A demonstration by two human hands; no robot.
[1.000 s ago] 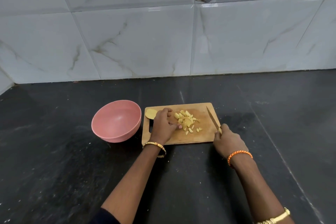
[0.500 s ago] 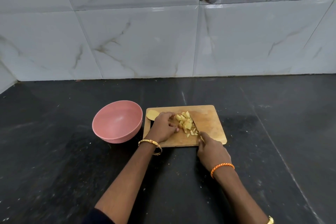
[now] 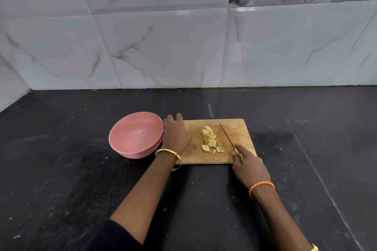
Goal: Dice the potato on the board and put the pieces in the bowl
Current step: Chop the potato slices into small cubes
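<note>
The wooden board point(image 3: 237, 128) lies on the black counter. A narrow heap of diced potato pieces point(image 3: 210, 138) sits at its middle. My left hand point(image 3: 176, 133) rests palm down on the board's left end, fingers reaching past the far edge; whatever lies under it is hidden. My right hand point(image 3: 247, 166) grips the knife point(image 3: 226, 134) by its yellowish handle at the board's near right corner. The blade points away, just right of the heap. An empty pink bowl point(image 3: 130, 134) stands directly left of the board, beside my left hand.
The black stone counter point(image 3: 306, 149) spreads wide on both sides and toward me. A white marble-tiled wall point(image 3: 183, 47) closes the back, and a second wall meets it at the far left corner.
My left hand left the potato pile and moved to the board's left end, covering the potato slice there. The pieces now lie in a tighter heap. The knife hand moved right again.
</note>
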